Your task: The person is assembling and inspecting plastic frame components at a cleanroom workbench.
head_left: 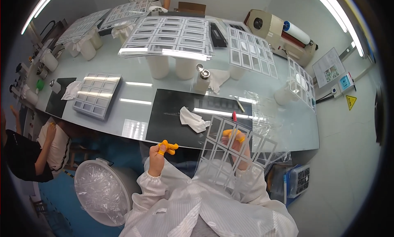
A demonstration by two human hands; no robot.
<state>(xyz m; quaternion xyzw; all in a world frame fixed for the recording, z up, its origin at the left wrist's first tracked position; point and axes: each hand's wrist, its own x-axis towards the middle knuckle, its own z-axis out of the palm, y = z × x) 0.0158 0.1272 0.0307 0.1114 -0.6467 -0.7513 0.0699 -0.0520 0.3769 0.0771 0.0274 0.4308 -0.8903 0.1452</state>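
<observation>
left hand point(156, 163): sitting apart from the sheet, fingers curling in with the tips close together, orange finger cots point(169, 146) showing. not seeing it holding anything, but can't tell if something thin is hiding between those tips

right hand point(238, 144): looks like it's closing around the clear grid sheet point(213, 148), fingers bunching in at the sheet. exact finger contact is getting lost behind all that see-through plastic

clear grid sheet: tilting between the hands but way over on the right hand's side, hanging over the lap and the near edge of the table point(299, 134). one hand is apparently doing all the work, so imo a loose pinch could be letting it sag, twist or slip

sleeves point(252, 183): bunching right behind the sheet's lower part. a cuff could be snagging a corner

white cloth point(193, 120): lying crumpled on the black mat point(168, 109), beyond and between the hands. setting the sheet down on it would probably be leaving it uneven

red item + pale stick point(239, 104): lying beyond the right hand, too small to identify. any hard edge could be scratching the plastic

loose clear film point(262, 118): spreading over the table beyond and right of the right hand. could be clinging to the sheet

white bin point(124, 189): standing below and left of the left hand, crumpled film filling it. probably the lesser worry
</observation>
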